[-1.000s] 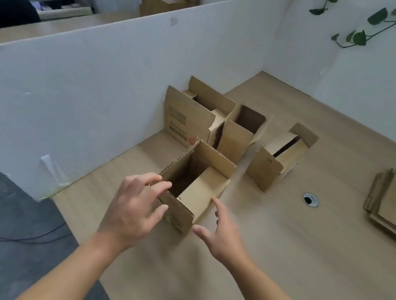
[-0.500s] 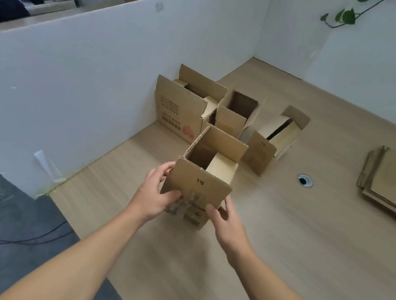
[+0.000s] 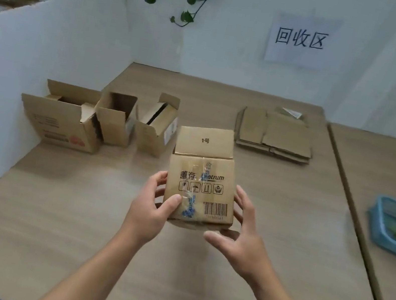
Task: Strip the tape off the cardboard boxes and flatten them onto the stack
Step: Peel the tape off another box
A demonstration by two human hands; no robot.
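We hold the box (image 3: 202, 177) up over the table (image 3: 73, 220), straight in front of us, with both hands. Our left hand (image 3: 151, 210) grasps its left side: the thumb presses on the printed front face near the bottom, and the fingers wrap round behind. Our right hand (image 3: 241, 242) cups the lower right corner, with the fingers curled round the right side and the thumb stretched along under the bottom edge. The box is upright, with one top flap raised at the back and marked "1号". Clear tape (image 3: 190, 201) runs down the middle of the front face, over the print and beside a barcode.

The stack (image 3: 276, 134) lies flat on the table beyond the box and to its right, well apart from it. Three open boxes (image 3: 115, 119) stand in a row to the left, the outermost just beside the white partition (image 3: 37, 47). A blue tray (image 3: 394, 229) sits at the right edge, on the neighbouring tabletop. A paper sign (image 3: 301, 39) hangs on the far wall.
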